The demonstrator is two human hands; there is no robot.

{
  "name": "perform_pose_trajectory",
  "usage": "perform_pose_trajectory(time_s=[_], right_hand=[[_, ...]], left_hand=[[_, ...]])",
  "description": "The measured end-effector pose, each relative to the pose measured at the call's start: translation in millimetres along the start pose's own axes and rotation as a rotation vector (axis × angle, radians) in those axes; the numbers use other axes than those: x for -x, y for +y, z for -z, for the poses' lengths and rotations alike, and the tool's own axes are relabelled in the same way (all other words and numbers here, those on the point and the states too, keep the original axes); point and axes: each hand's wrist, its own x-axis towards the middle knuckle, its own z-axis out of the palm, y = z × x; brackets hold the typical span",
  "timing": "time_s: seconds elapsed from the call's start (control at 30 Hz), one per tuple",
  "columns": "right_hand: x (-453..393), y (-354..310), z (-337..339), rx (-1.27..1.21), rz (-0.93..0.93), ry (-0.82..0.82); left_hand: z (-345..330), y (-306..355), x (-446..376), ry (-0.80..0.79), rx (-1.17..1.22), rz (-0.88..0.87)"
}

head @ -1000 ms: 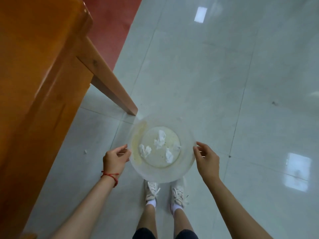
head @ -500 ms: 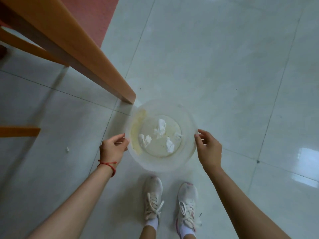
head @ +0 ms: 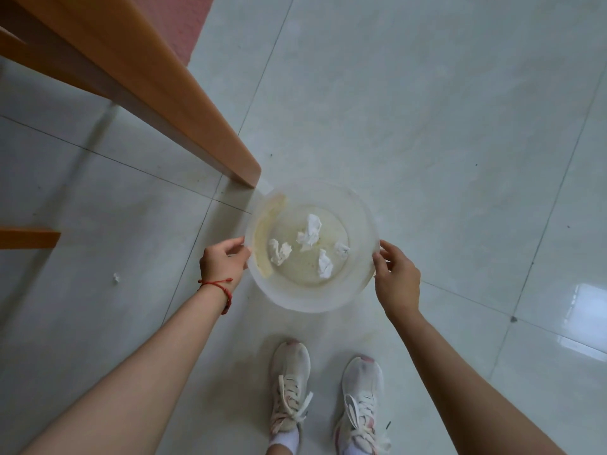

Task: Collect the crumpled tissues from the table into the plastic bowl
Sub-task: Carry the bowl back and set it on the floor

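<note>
A clear plastic bowl (head: 315, 297) sits low over the pale tiled floor, just in front of my feet. Several crumpled white tissues (head: 309, 234) lie on its bottom. My left hand (head: 223, 262) grips the bowl's left rim; a red string bracelet circles that wrist. My right hand (head: 397, 279) holds the right rim with fingers curled on the edge.
An orange wooden table leg (head: 197, 126) slants down to the floor just beyond the bowl's far left edge. A second wooden piece (head: 29, 238) sticks in from the left. A small white scrap (head: 115, 278) lies on the tiles. My white sneakers (head: 290, 385) stand below the bowl.
The view has tilted further down and the bowl has dropped lower toward the floor beside the table leg. Both hands keep their hold on its rim.
</note>
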Motion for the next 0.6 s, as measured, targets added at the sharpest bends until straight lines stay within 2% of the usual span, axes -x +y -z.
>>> perform_pose_trajectory(time_s=[0.4, 0.6], right_hand=[[-7, 12, -9, 0.047, -0.002, -0.047], [11, 2, -2, 0.157, -0.030, -0.083]], left_hand=[[-4, -15, -12, -0.104, -0.064, 0.008], [0, -5, 14, -0.069, -0.403, -0.127]])
